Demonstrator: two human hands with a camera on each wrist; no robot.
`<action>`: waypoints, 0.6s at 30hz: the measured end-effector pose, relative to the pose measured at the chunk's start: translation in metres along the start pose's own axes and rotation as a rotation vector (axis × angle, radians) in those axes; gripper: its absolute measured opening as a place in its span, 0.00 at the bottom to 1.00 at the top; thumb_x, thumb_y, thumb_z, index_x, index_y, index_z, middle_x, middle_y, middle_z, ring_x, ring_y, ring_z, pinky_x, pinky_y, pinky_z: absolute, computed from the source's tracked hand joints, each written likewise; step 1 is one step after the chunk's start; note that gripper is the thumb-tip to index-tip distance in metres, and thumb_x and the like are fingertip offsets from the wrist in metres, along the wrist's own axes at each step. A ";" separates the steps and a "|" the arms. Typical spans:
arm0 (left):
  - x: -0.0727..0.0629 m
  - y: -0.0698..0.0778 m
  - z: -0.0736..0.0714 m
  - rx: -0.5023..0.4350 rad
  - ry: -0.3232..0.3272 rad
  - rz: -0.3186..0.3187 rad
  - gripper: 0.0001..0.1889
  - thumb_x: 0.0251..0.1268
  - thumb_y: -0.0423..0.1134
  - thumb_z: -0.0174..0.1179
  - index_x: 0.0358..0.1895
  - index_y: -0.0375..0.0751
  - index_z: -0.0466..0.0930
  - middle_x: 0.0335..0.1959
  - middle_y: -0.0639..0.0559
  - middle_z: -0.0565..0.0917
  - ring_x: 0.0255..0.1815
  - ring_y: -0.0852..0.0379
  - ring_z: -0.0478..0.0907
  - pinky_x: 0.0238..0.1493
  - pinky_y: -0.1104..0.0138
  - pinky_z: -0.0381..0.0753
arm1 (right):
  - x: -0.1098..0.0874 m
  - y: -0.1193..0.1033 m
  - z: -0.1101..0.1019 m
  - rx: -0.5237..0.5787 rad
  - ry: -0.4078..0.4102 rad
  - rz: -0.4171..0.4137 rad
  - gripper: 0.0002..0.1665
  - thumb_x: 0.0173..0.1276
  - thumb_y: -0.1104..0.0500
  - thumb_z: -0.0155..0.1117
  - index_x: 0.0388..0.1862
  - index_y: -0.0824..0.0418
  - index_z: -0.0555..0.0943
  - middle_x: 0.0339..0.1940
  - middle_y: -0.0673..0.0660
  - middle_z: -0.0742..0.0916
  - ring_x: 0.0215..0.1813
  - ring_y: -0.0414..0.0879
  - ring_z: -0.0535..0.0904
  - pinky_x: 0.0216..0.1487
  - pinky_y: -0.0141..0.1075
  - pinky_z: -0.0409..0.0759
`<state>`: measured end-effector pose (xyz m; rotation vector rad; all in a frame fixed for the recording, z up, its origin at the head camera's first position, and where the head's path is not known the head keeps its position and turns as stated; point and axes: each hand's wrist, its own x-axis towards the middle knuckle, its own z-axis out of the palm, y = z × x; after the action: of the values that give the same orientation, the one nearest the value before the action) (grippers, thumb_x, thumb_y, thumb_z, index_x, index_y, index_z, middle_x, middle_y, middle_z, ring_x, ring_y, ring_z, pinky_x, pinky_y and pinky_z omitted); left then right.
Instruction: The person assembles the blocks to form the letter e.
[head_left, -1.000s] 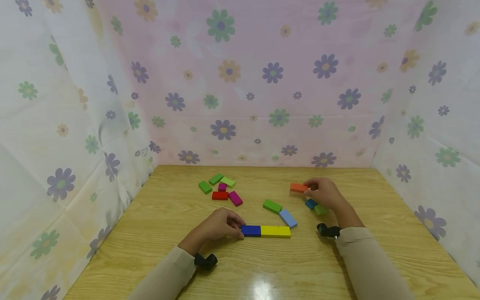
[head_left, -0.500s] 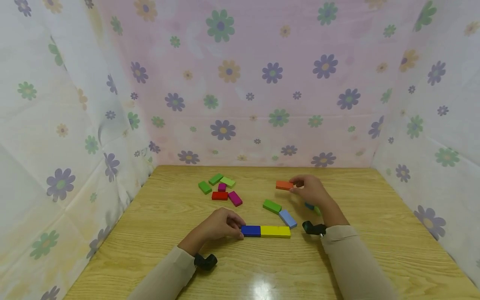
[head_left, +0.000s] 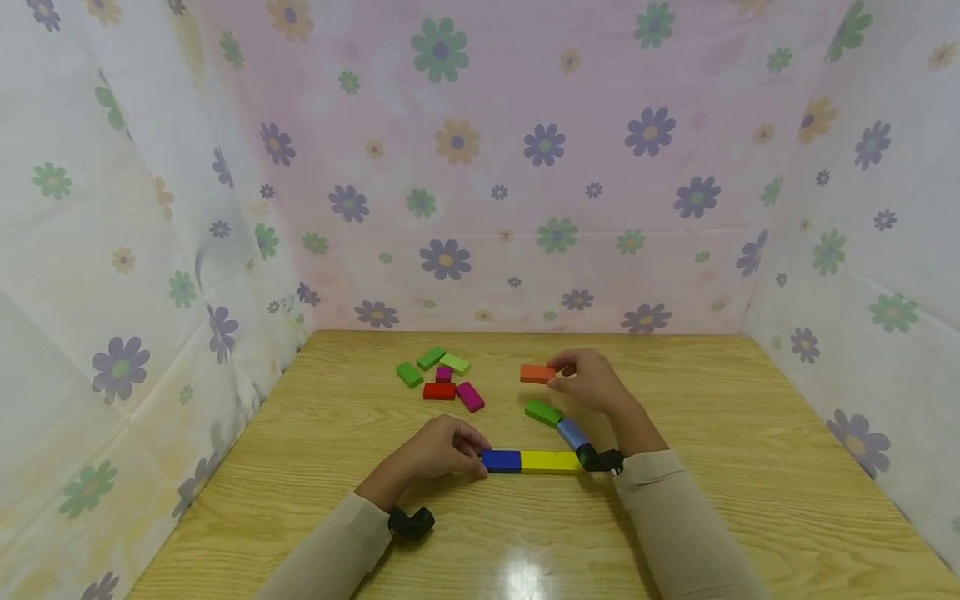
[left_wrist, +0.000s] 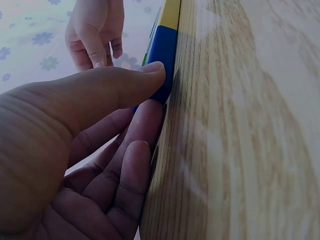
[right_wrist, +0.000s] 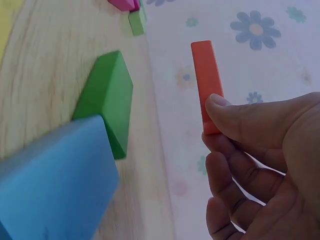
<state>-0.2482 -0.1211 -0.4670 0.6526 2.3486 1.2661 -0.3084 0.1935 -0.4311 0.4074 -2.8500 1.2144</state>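
My left hand pinches the left end of a dark blue block between thumb and fingers, low at the wooden table. End to end with that block lies a longer yellow block. Thumb and fingertips of my right hand grip an orange block by its right end; the right wrist view shows this orange block raised in the air. Below it on the table are a green block and a light blue block, which is partly covered by the right wrist camera.
At the back left lie several loose blocks: a red one, a magenta one, a small magenta one, a light green one and two green ones. Flowered cloth walls the table at the back and sides.
My right hand has carried the orange block leftward across the back of the table. The blue and green blocks at the right are now hidden behind that arm. My left hand stays put.
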 end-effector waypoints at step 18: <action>0.001 0.000 -0.002 -0.009 -0.006 -0.002 0.14 0.57 0.40 0.79 0.47 0.49 0.91 0.40 0.54 0.89 0.39 0.58 0.85 0.42 0.67 0.83 | 0.001 -0.021 0.040 0.036 -0.030 0.082 0.16 0.69 0.58 0.73 0.55 0.56 0.87 0.55 0.56 0.88 0.58 0.55 0.79 0.60 0.52 0.79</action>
<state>-0.2498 -0.1219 -0.4665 0.6498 2.3369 1.2710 -0.3007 0.1509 -0.4441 0.3149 -2.9004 1.2856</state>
